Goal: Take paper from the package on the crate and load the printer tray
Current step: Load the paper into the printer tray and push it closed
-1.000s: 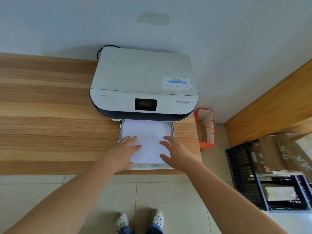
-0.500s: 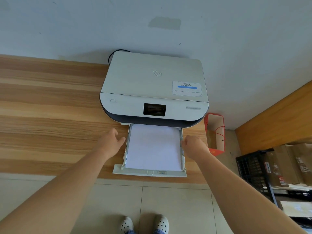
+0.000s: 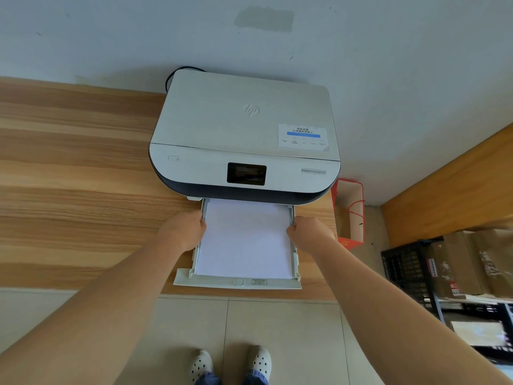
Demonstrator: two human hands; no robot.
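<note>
A white printer (image 3: pixel 244 129) stands on a wooden desk against the wall. Its paper tray (image 3: pixel 238 283) is pulled out toward me, and a stack of white paper (image 3: pixel 245 240) lies flat inside it. My left hand (image 3: pixel 184 232) grips the tray's left side rail with curled fingers. My right hand (image 3: pixel 309 233) grips the right side rail the same way. A black crate (image 3: pixel 408 273) stands on the floor at the right, with a brown paper package (image 3: pixel 455 262) lying on it.
The wooden desk (image 3: pixel 69 190) stretches to the left. A red and white paper bag (image 3: pixel 351 215) stands on the floor between the desk's right end and the wall. A wooden panel (image 3: pixel 449 187) rises at the right. My feet stand on the tiled floor below the tray.
Both hands left the top of the paper, moved outward to the tray's sides, and have closed on the side rails. The view has shifted slightly.
</note>
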